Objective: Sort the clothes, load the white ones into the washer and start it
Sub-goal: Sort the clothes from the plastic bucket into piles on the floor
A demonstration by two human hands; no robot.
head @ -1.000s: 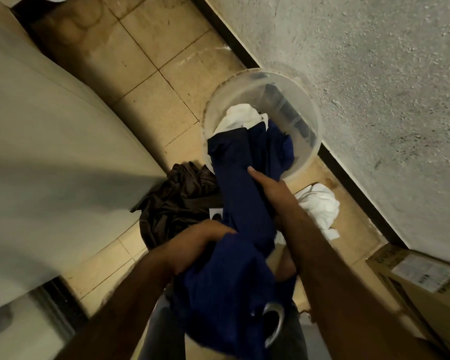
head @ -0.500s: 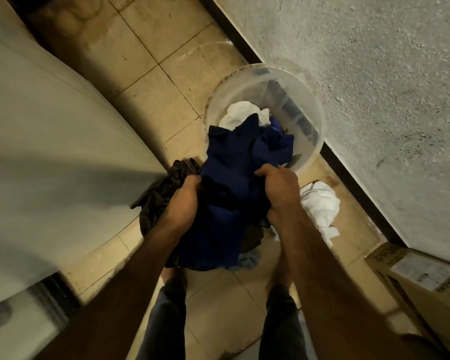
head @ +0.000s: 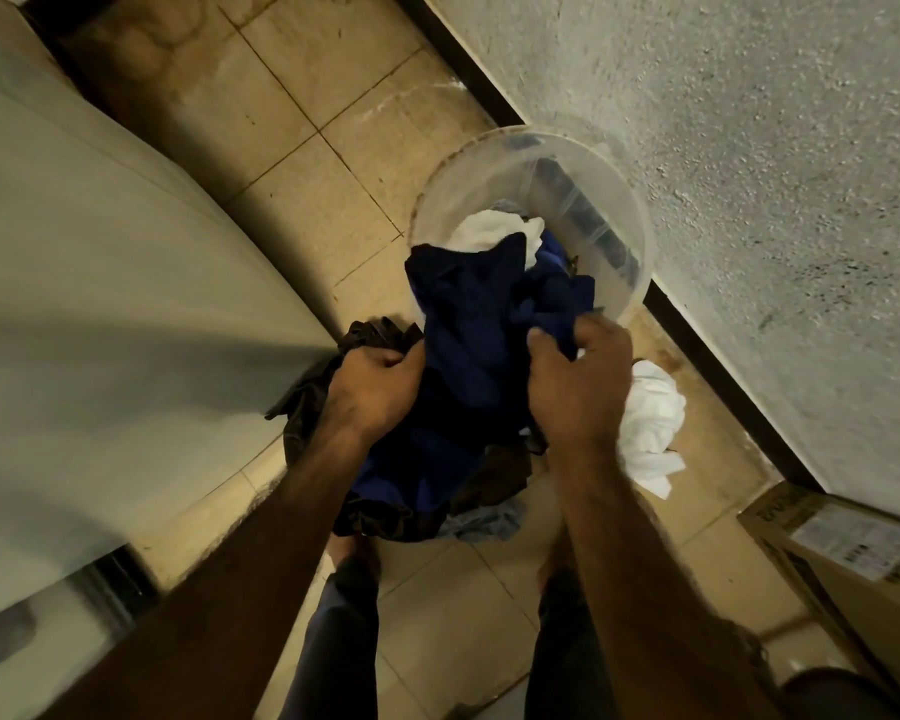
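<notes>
A dark blue garment (head: 468, 324) hangs from the clear plastic bucket (head: 630, 210) down onto the floor pile. My left hand (head: 372, 387) grips its left side. My right hand (head: 578, 387) grips its right side near the bucket's rim. A white cloth (head: 489, 231) lies inside the bucket behind the blue one. Another white cloth (head: 650, 423) is heaped on the tiles to the right of my right hand. A dark brown garment (head: 307, 402) lies on the floor under and left of my left hand.
The pale side of an appliance (head: 100, 304) fills the left. A rough grey wall (head: 749, 174) runs along the right. A cardboard box (head: 842, 553) stands at the lower right. A light blue cloth (head: 484, 524) peeks from under the pile. My legs stand below.
Both hands have gone forward and down with the blue garment, from close to my body to just above the dark pile on the floor beside the bucket.
</notes>
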